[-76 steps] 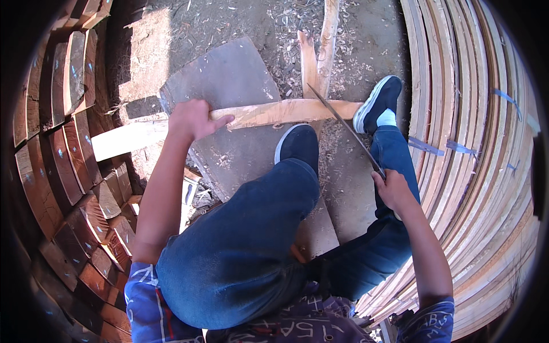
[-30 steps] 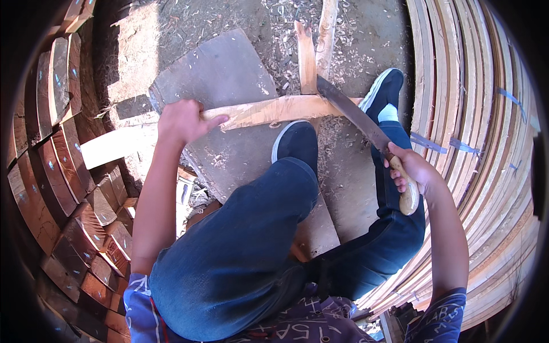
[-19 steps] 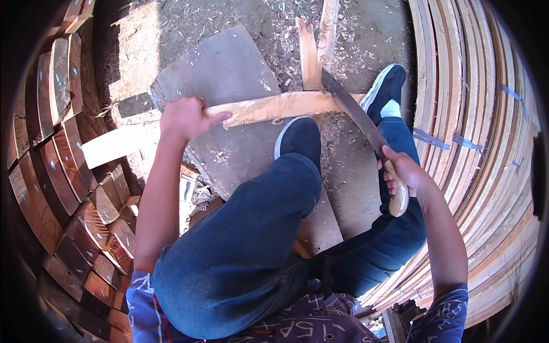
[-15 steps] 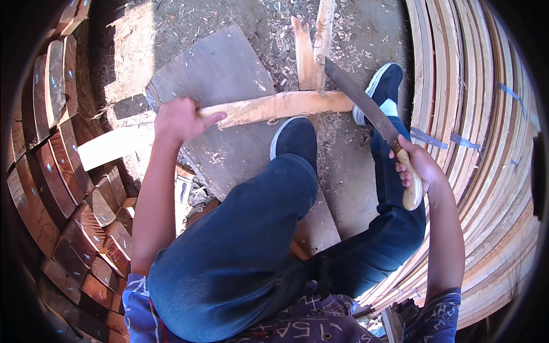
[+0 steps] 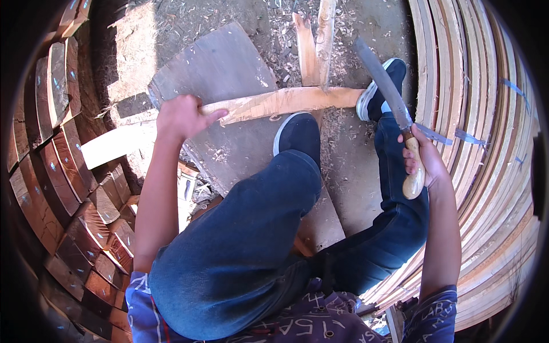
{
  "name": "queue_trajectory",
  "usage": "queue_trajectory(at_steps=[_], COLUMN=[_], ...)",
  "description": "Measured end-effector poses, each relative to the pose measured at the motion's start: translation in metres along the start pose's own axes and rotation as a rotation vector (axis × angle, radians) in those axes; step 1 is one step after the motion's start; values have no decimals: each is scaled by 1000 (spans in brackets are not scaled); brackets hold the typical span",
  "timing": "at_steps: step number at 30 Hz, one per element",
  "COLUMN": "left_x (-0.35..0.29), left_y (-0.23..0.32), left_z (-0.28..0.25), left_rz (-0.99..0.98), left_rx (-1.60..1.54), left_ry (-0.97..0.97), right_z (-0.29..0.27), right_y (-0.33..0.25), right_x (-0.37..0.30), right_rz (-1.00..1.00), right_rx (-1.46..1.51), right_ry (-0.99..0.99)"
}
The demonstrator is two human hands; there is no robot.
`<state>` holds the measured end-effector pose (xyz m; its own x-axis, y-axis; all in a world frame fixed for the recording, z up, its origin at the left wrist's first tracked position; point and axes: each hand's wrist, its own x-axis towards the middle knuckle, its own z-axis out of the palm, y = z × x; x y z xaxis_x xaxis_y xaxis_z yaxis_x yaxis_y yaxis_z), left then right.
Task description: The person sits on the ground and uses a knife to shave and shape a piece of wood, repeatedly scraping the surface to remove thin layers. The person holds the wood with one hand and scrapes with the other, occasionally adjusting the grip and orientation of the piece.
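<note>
My left hand [image 5: 184, 119] is wrapped round a long pale wooden plank [image 5: 309, 99], which lies crosswise in front of me. Its far end reaches toward my right shoe, and its left end catches bright sunlight. Fresh cut facets show on the plank's face right of my thumb. In my right hand [image 5: 428, 159] is a machete [image 5: 384, 77], gripped by its light wooden handle. The dark blade points up and away, to the right of the plank and apart from it, over my right shoe [image 5: 380, 91].
Two upright pale wood pieces [image 5: 309, 51] stand against the plank's far side. A flat brown board [image 5: 214, 63] lies beneath, among scattered wood chips. Stacked timber [image 5: 57, 166] rises on the left, long strapped boards [image 5: 457, 103] on the right. My left shoe [image 5: 298, 136] is beside the plank.
The machete has swung to the right and its blade is more upright, away from the plank's right part. My left hand keeps its place on the plank.
</note>
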<state>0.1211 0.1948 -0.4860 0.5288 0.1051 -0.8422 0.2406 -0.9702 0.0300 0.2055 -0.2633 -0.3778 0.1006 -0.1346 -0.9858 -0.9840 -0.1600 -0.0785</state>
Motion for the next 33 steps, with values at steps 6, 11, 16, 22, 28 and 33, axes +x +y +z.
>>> queue_trajectory(at_steps=[6, 11, 16, 22, 28, 33], left_x=[1, 4, 6, 4, 7, 6], left_y=[-1, -2, -1, -3, -2, -4], left_z=[2, 1, -1, 3, 2, 1], left_rz=[32, 26, 42, 18, 31, 12], left_rx=[3, -53, -47, -57, -58, -72], left_ry=[19, 77, 69, 81, 88, 60], right_z=[16, -6, 13, 12, 23, 15], right_y=[33, -2, 17, 1, 15, 16], right_x=[5, -7, 6, -6, 5, -5], right_rz=[196, 86, 50, 190, 16, 212], right_rx=[-332, -153, 2, -243, -26, -236], right_ry=[-62, 11, -56, -39, -18, -77])
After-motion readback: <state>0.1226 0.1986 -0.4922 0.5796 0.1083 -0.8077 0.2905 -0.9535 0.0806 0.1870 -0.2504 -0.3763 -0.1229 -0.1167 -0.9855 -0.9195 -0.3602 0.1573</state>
